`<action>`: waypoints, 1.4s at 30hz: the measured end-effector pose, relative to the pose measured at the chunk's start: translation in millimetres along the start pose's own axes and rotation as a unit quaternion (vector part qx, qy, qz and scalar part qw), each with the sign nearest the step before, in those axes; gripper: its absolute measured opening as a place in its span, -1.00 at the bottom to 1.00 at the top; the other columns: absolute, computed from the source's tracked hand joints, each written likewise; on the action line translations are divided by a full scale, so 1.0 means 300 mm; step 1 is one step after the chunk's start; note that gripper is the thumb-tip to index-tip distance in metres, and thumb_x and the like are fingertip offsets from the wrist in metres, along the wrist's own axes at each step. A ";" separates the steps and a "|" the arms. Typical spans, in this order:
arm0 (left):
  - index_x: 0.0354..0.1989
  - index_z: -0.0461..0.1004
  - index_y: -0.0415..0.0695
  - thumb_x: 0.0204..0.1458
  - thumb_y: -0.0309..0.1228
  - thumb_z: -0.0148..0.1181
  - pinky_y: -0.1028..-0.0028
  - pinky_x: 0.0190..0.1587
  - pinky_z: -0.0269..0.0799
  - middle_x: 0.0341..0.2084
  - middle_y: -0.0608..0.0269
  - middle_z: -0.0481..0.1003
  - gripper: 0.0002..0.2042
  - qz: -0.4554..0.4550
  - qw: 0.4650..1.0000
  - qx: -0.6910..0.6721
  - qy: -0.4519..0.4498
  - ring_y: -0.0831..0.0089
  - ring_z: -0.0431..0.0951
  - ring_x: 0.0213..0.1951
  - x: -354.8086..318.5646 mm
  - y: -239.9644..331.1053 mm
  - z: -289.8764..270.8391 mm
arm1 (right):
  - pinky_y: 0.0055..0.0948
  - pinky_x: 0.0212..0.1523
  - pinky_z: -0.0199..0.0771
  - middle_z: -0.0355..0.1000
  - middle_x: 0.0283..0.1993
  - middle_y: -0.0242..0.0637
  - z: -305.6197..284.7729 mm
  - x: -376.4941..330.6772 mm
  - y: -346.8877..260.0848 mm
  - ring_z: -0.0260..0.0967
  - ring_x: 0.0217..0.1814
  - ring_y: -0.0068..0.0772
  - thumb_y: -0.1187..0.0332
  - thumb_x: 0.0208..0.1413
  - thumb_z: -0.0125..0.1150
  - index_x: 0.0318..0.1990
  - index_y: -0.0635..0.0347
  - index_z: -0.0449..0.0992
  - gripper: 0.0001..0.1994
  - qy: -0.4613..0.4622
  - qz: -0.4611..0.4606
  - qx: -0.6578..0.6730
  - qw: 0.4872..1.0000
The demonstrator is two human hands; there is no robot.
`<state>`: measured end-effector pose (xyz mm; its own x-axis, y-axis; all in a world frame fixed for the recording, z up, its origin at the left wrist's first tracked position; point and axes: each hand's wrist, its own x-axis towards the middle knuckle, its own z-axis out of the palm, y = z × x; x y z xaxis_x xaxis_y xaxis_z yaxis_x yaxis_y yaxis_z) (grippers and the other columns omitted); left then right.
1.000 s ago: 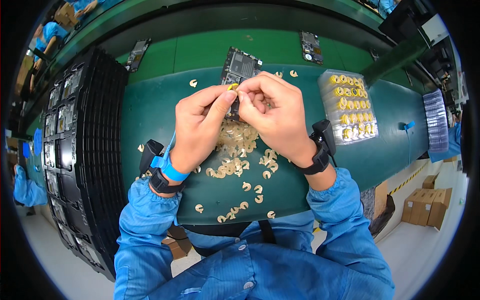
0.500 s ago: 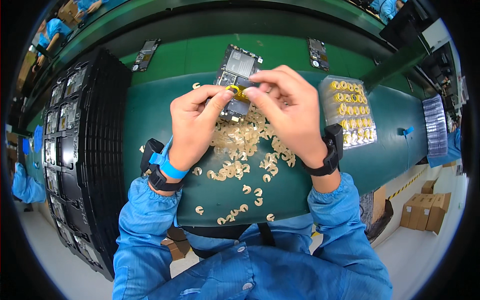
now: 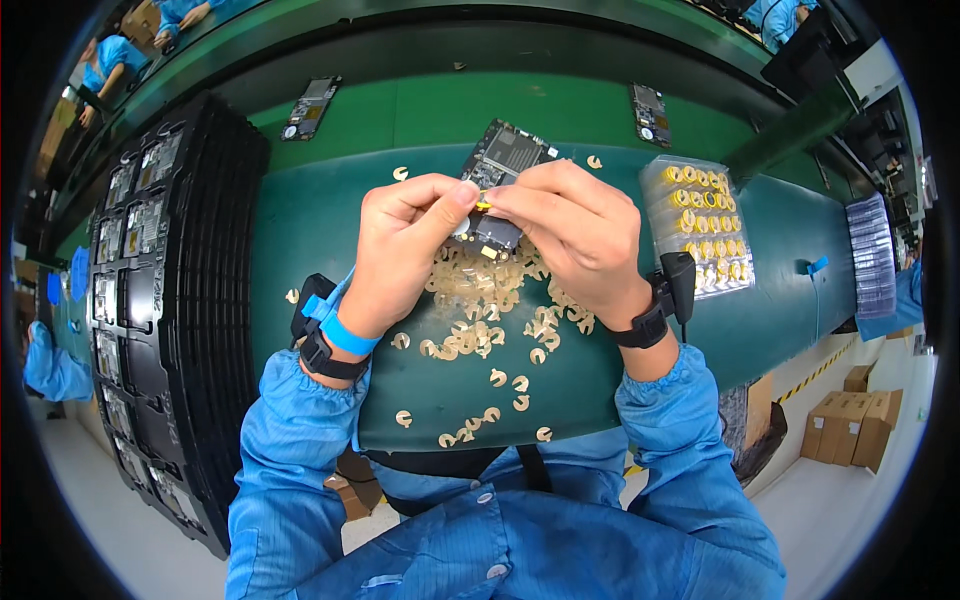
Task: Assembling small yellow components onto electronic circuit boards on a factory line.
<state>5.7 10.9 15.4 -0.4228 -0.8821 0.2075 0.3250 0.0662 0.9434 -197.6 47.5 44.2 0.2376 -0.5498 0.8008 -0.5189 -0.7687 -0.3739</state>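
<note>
Pinches yellow part (image 3: 484,203) between thumb and forefinger of left hand (image 3: 400,240), from its 8 o'clock side. Pinches same part with thumb and forefinger of right hand (image 3: 595,230), from about 4 o'clock. Can't call either hand nearer: clamped by both, fingertips almost meeting. Can't make out full outline, mostly covered by the tips. Sits in view over the middle of circuit board (image 3: 514,150), slightly toward its left edge; can't tell touching from just apart. Runs board's long axis roughly 1 to 7 o'clock, with shielded end out at 1, past the fingertips, and lower end at 7, between the hands. Next out, at 6 o'clock, shows pale C-shaped pieces (image 3: 470,290) heaped and scattered on green tabletop (image 3: 590,390). At 3, beyond right hand and closer to it, shows clear tray (image 3: 664,232) with rows of yellow rings (image 3: 686,219). At 8 to 9, shows tall stack of black trays (image 3: 225,300). Farthest up, well apart from both hands, shows more boards at 10 (image 3: 312,107) and 2.
</note>
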 end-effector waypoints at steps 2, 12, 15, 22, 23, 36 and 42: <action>-0.19 0.66 -0.33 0.30 -0.42 0.23 0.67 -0.29 0.38 -0.36 0.33 0.64 -0.80 -0.004 1.000 -0.016 0.002 0.72 0.48 -0.36 -0.001 0.016 0.008 | -0.40 -0.35 0.51 0.53 -0.29 -0.20 -0.005 0.003 0.007 0.53 -0.35 -0.29 0.59 0.03 0.38 -0.20 0.28 0.65 -0.84 -0.018 -0.020 -0.020 0.999; -0.18 0.64 -0.35 0.28 -0.48 0.23 0.63 -0.23 0.40 -0.33 0.31 0.61 -0.84 0.050 0.995 0.076 0.048 0.69 0.50 -0.31 -0.011 0.039 0.037 | -0.60 -0.50 0.15 0.51 -0.28 -0.33 0.015 0.010 -0.029 0.19 -0.50 -0.70 0.52 0.10 0.41 -0.19 0.32 0.66 -0.86 0.004 0.213 0.134 0.968; -0.14 0.64 -0.36 0.28 -0.47 0.24 0.65 -0.24 0.40 -0.33 0.30 0.62 -0.83 0.059 0.991 0.113 0.042 0.68 0.52 -0.27 -0.014 0.033 0.036 | -0.62 -0.49 0.13 0.47 -0.28 -0.36 0.031 -0.002 -0.021 0.18 -0.48 -0.74 0.52 0.15 0.38 -0.22 0.34 0.62 -0.90 0.006 0.239 0.182 0.954; 0.19 0.49 -0.36 0.36 -0.46 0.07 0.48 -0.17 0.59 -0.06 0.11 0.58 -0.69 0.019 1.000 0.019 -0.009 0.50 0.60 -0.16 -0.006 0.029 0.032 | -0.60 -0.11 0.42 0.45 -0.15 -0.42 -0.009 0.012 0.002 0.40 -0.14 -0.66 0.44 0.34 0.21 -0.13 0.32 0.53 -0.89 0.073 0.390 0.239 0.886; 0.23 0.44 -0.36 0.36 -0.50 0.04 0.46 -0.18 0.63 -0.06 0.09 0.58 -0.67 0.015 1.000 -0.006 -0.015 0.48 0.61 -0.19 0.003 0.024 0.026 | -0.59 -0.10 0.44 0.46 -0.14 -0.43 -0.017 0.004 0.011 0.41 -0.11 -0.66 0.44 0.35 0.20 -0.13 0.32 0.53 -0.89 0.041 0.403 0.256 0.878; 0.29 0.25 -0.48 0.39 -0.46 -0.02 0.33 -0.07 0.69 0.00 -0.17 0.56 -0.60 -0.070 0.996 -0.025 -0.053 0.09 0.69 -0.07 0.024 0.028 0.020 | -0.61 -0.07 0.47 0.56 -0.16 -0.34 0.018 -0.009 0.013 0.47 -0.13 -0.68 0.48 0.38 0.16 -0.12 0.40 0.54 -0.87 0.067 0.390 0.342 0.852; 0.17 0.38 -0.50 0.38 -0.48 -0.01 0.33 -0.05 0.69 -0.05 -0.13 0.60 -0.68 -0.080 0.993 -0.087 -0.030 0.17 0.70 -0.10 0.025 0.015 0.015 | -0.58 -0.05 0.47 0.56 -0.17 -0.36 0.010 -0.007 0.010 0.46 -0.12 -0.67 0.47 0.37 0.16 -0.11 0.41 0.53 -0.87 0.061 0.387 0.344 0.854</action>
<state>0.1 6.6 22.4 -0.5291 -0.8450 0.0781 0.3877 -0.1589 0.9080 -197.2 45.4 40.0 -0.0660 -0.9739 0.2172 0.1323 -0.2243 -0.9655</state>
